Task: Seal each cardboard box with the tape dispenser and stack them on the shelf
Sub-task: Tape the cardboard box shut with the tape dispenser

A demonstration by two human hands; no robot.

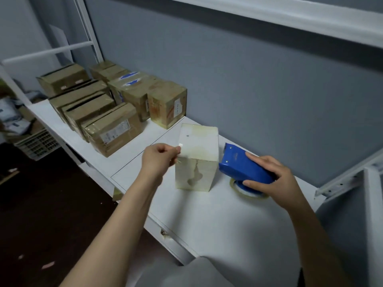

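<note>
A small pale cardboard box point(196, 160) stands upright on the white shelf point(207, 214), with glossy tape on its top and a dark stain on its front. My left hand point(158, 160) is at the box's upper left edge, thumb and fingers pinched together there; whether tape is between them cannot be told. My right hand point(271, 181) grips the blue tape dispenser point(244, 166), which rests on the shelf just right of the box, its roll of clear tape point(246, 191) underneath.
Several brown taped cardboard boxes point(112, 104) stand in rows at the shelf's far left end. A grey wall runs behind. White shelf uprights point(352, 183) rise at right, another board overhead. A white crate point(37, 143) sits on the dark floor at left.
</note>
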